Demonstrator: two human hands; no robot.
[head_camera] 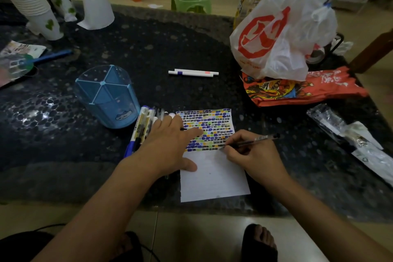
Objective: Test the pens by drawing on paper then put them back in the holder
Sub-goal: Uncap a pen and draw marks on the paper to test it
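Right fingers: right hand curled round a clear-barrelled pen, pinching it low near the tip, tip down on the paper at the bottom edge of the coloured marks.
Left fingers: left hand spread flat, pressing the paper's left edge so it doesn't slide, holding nothing.
Pen feel: light, stiff, smooth plastic barrel, probably a bit slippery, so I'd say the low grip near the tip is the right spot for control.
Paper feel: thin and floppy, would skate on that glossy table without the flat palm on it.
Under the left fingers: loose pile of pens, partly covered by the hand, touching each other.
Just past that pile: blue holder, looks like it's standing mouth-down, so it'd need flipping before pens go back. Light plastic, easy to grab by the wall.
Further out from the fingers: two white pens lying side by side, well apart from the paper.
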